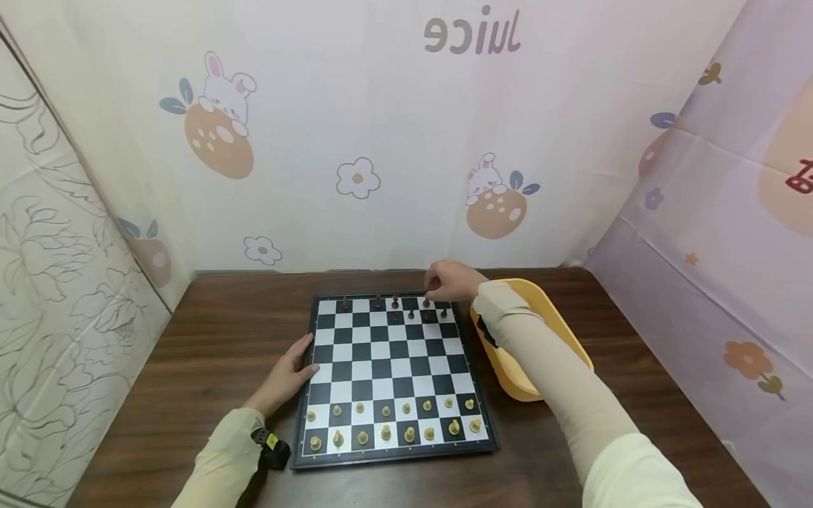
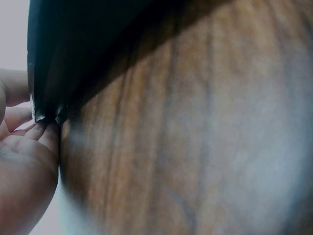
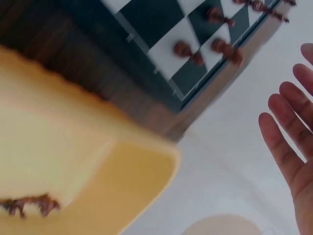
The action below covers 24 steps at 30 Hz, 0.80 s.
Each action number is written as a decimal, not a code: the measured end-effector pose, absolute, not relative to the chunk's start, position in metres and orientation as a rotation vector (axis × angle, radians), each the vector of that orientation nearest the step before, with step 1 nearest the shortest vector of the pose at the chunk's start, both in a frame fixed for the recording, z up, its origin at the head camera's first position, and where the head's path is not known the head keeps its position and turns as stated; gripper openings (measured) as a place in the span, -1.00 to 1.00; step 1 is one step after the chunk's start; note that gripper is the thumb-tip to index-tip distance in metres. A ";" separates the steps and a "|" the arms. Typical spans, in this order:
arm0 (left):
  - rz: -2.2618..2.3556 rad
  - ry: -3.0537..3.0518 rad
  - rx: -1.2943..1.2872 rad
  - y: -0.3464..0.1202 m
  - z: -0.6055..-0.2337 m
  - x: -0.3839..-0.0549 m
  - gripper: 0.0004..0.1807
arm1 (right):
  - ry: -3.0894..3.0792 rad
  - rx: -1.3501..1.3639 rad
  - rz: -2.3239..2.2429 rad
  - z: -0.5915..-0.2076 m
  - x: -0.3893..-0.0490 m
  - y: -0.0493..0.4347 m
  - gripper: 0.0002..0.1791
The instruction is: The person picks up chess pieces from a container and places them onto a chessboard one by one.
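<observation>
A black-and-white chessboard (image 1: 381,349) lies on the table, with its dark edge (image 2: 49,73) close up in the left wrist view. My left hand (image 1: 286,377) holds the board's left edge, the thumb at the rim and other fingers (image 2: 46,134) against its side. Over the far right corner is my right hand (image 1: 454,280); its fingers (image 3: 288,115) look loosely bent and empty in the right wrist view. Several reddish-brown chess pieces (image 3: 222,46) stand on the far rows near it. Cream chess pieces (image 1: 409,434) fill the two near rows.
A yellow plastic bin (image 1: 562,324) stands just right of the board, partly under my right forearm. Brown chess pieces (image 3: 32,204) lie inside it. The wooden table (image 1: 222,339) meets a printed curtain (image 1: 305,127) at the back.
</observation>
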<state>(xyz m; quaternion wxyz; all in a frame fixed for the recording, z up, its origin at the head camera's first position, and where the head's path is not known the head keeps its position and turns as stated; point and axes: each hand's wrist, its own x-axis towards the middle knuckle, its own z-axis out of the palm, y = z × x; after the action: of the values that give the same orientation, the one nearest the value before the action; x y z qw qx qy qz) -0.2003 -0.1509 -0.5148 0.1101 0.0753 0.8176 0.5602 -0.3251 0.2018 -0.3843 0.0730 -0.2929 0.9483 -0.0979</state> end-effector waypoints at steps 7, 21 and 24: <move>1.630 2.409 0.211 -0.151 -0.514 -0.200 -0.25 | 2.904 -0.870 -0.311 -0.376 -0.321 0.239 -0.87; 1.622 2.416 0.220 -0.151 -0.513 -0.201 -0.25 | 2.943 -0.800 -0.397 -0.369 -0.309 0.303 -0.79; 1.617 2.419 0.217 -0.151 -0.513 -0.201 -0.26 | 2.942 -0.764 -0.422 -0.367 -0.304 0.313 -0.74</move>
<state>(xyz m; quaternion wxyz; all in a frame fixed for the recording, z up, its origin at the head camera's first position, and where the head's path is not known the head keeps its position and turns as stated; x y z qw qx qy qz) -0.2014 -0.1513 -0.5130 0.1116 0.0737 0.8238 0.5508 -0.3036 0.3134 -0.3671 0.0365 -0.2488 0.9580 -0.1376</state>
